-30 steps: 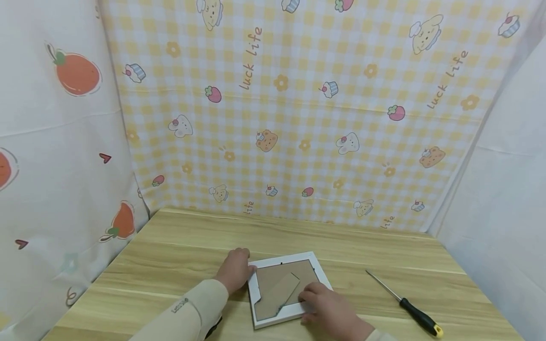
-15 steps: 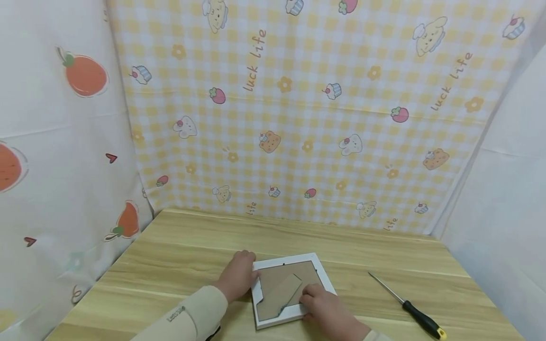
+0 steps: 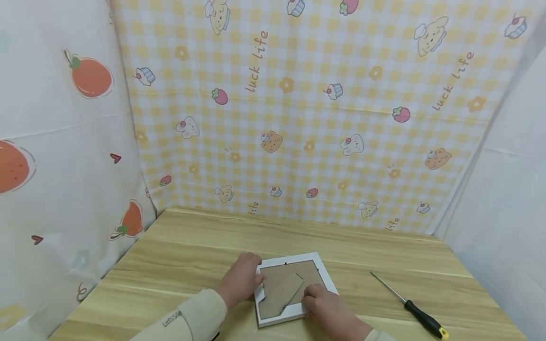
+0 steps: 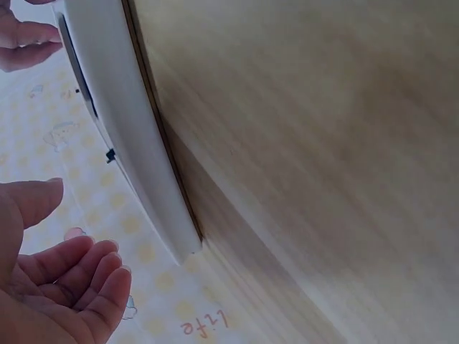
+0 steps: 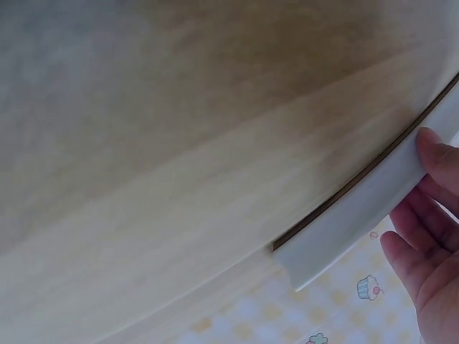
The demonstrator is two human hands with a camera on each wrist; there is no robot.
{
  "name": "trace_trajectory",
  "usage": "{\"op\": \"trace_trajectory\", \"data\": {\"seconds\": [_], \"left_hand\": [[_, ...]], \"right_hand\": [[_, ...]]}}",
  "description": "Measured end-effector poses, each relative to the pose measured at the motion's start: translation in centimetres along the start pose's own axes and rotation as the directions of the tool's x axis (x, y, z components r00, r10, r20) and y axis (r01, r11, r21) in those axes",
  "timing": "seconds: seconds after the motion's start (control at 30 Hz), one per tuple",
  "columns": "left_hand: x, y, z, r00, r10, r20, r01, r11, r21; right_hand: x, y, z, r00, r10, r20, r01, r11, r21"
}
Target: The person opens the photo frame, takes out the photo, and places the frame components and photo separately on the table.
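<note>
A white picture frame lies face down on the wooden table, its brown backing board and fold-out stand facing up. At its left edge is my left hand; in the left wrist view, that hand has loosely bent fingers and shows a gap to the white rim. My right hand pinches the near right part of the rim. In the right wrist view, the thumb of this hand presses the rim's outer side. Small dark tabs stick out along the inner edge.
To the right lies a screwdriver with a black and yellow handle, its tip pointing away to the left. Behind the wooden table hangs a yellow checked cloth. White cloths border the left and right sides.
The head view has turned slightly left, so the scene sits further right. My left hand has shifted a little right at the picture frame's edge. My right hand keeps its hold.
</note>
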State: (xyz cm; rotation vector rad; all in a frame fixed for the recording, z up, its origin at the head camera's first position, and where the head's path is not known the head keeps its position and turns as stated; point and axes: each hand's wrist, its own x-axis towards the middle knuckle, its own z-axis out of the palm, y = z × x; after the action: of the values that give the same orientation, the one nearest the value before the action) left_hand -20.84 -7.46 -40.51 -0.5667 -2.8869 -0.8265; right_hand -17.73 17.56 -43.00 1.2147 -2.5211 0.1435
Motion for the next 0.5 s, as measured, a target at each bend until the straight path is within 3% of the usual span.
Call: {"op": "trace_trajectory", "data": {"seconds": [0.27, 0.5], "left_hand": [[-0.8, 1.0, -0.2, 0.996, 0.087, -0.022, -0.086, 0.995, 0.046], [-1.5, 1.8, -0.5, 0.986, 0.165, 0.019, -0.167, 0.981, 0.096]], "right_hand": [[-0.2, -0.4, -0.3, 0.999, -0.003, -0.035, 0.003, 1.000, -0.003], [0.0, -0.9, -0.8, 0.998, 0.018, -0.064, -0.018, 1.000, -0.013]]}}
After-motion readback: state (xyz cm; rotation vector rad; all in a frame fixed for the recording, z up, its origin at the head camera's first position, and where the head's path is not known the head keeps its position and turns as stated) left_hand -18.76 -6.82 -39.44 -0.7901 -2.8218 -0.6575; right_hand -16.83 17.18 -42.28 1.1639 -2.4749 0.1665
